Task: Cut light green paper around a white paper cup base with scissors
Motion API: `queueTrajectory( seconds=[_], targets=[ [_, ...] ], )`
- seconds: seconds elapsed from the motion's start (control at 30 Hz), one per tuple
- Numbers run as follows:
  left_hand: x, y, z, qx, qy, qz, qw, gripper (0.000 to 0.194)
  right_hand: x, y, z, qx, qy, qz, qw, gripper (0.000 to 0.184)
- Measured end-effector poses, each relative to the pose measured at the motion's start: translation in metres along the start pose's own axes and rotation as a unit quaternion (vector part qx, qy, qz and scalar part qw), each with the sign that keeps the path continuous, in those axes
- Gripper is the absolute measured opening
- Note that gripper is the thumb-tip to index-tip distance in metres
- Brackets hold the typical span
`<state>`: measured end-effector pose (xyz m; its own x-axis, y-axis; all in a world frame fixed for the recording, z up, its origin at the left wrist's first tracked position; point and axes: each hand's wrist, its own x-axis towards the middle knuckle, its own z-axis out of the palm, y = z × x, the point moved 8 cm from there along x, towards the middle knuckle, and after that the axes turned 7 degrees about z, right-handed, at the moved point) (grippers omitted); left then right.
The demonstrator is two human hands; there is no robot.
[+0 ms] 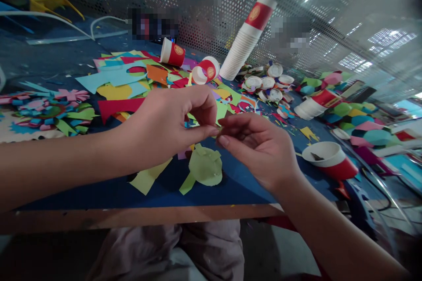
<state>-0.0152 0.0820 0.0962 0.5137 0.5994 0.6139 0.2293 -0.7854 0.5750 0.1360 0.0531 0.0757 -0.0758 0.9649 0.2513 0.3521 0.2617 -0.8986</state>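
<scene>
Above the near part of the blue table, my left hand (180, 118) is closed, its thumb and forefinger pinched together. Almost touching those fingertips, my right hand (263, 149) also has its thumb and fingers closed. Whatever is between the fingers is too small or hidden to name. Just below them lies a round green paper piece (207, 169) with short tabs and a strip sticking out at the lower left. A pale yellow-green paper strip (150, 178) rests to its left, partly under my left forearm.
Coloured paper scraps (115, 74) pile up behind my hands, with two tipped paper cups (174, 54) among them. A tall leaning cup stack (244, 44) stands at the back. Curled paper strips (62, 109) lie left. A red-and-white cup (329, 160) sits right, something dark inside.
</scene>
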Motion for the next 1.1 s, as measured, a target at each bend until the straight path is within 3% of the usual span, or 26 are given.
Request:
queueTrajectory(
  seconds=[0.2,0.4,0.73,0.87,0.97,1.1],
  targets=[
    [-0.001,0.004,0.004,-0.009,-0.020,0.023,0.999,0.007,0.002,0.005,0.005,0.018,-0.017,0.057,0.998,0.015],
    [0.000,0.007,0.009,-0.043,-0.040,0.022,0.998,0.007,-0.001,0.003,0.002,0.025,-0.005,0.073,0.997,0.013],
    [-0.006,-0.012,0.024,-0.200,-0.053,-0.072,0.976,0.020,-0.011,0.006,0.003,0.083,0.013,0.085,0.993,0.009],
    [-0.005,-0.011,0.022,-0.193,-0.053,-0.064,0.978,0.016,-0.015,-0.003,-0.002,0.012,0.029,0.016,0.999,0.006],
    [-0.004,-0.006,0.021,-0.157,-0.058,-0.031,0.985,0.020,-0.018,-0.016,-0.004,-0.088,0.040,-0.073,0.993,0.013],
    [-0.007,-0.003,0.021,-0.092,-0.059,-0.003,0.994,0.023,-0.028,-0.040,0.006,-0.256,0.049,-0.225,0.939,0.012]
  ],
)
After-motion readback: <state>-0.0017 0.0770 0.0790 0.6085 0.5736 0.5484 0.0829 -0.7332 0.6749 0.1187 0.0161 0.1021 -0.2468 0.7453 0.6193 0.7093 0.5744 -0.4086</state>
